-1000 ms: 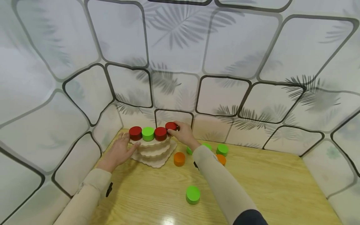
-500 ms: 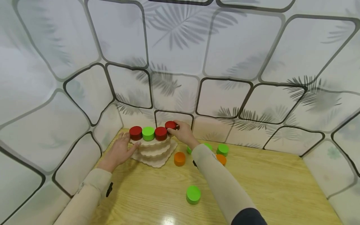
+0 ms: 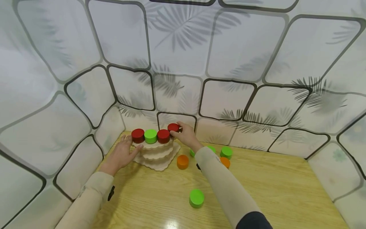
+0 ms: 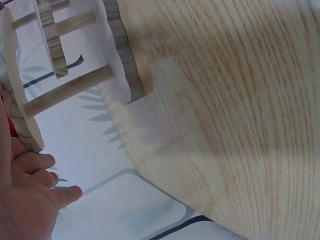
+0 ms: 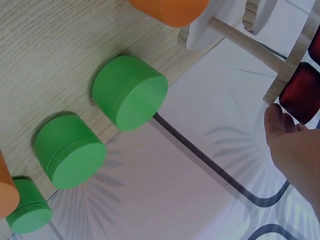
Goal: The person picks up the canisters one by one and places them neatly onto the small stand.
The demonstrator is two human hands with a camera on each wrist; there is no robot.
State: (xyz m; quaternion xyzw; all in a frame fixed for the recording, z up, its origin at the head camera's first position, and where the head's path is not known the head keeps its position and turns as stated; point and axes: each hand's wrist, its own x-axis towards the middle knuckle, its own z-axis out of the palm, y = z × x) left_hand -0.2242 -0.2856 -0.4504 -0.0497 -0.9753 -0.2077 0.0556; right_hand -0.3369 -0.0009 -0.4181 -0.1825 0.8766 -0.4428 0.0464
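At about 10 o'clock on the wooden table (image 3: 271,190) stands a three-tiered wooden stand (image 3: 156,156) with scalloped shelves joined by dowels. Its top tier carries a row of round pucks: a red one (image 3: 138,135), a green one (image 3: 150,135), another red one (image 3: 163,135) and, at the 3 o'clock end of the row, the last red puck (image 3: 173,128). The right hand (image 3: 187,136) is at that end puck, its fingertips pinched against the puck's side while the puck sits at the shelf edge; in the right wrist view the dark red puck (image 5: 300,95) shows just past the thumb. The left hand (image 3: 122,153) lies with relaxed, fairly straight fingers against the 9 o'clock side of the stand, the thumb touching the rim of the top tier; the left wrist view shows the fingers (image 4: 35,170) loosely extended beside the shelf edge and holding nothing. On the table at 3 o'clock from the stand lie loose pucks: an orange puck (image 3: 182,161) just beside the base, a second orange one (image 3: 225,162) and two green ones (image 3: 226,152) near the back wall, partly hidden by the right forearm. A single green puck (image 3: 196,198) lies well apart at 6 o'clock, nearer the person.
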